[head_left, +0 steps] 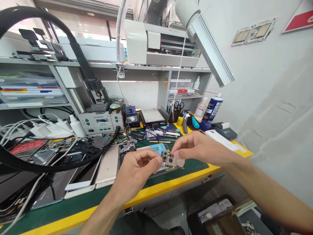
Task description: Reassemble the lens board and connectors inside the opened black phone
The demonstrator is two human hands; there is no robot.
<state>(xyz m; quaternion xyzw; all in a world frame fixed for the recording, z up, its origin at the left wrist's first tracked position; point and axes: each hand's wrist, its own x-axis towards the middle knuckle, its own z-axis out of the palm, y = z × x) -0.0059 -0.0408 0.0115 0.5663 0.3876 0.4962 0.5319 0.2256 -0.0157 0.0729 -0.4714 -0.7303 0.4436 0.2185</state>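
Left hand (pixel 134 168) — gripping circuit board (pixel 179 163) | right hand (pixel 197 145) — pinching its edge | black hose (pixel 73 166) crossing phones (pixel 107 167)

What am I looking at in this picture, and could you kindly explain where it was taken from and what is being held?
There is no machine arm here: these are a person's own bare hands. The single picture comes from a camera worn on the head, looking forward and down, so the forearms reach in from below.

The left hand pinches one end of a small circuit board, while the right hand has its fingertips at the board's upper edge.

Beneath them is a green workbench with a yellow border. Left of the hands lie a white-framed phone and a gold panel; behind these stands a grey control unit. A blue spray can stands towards the right.
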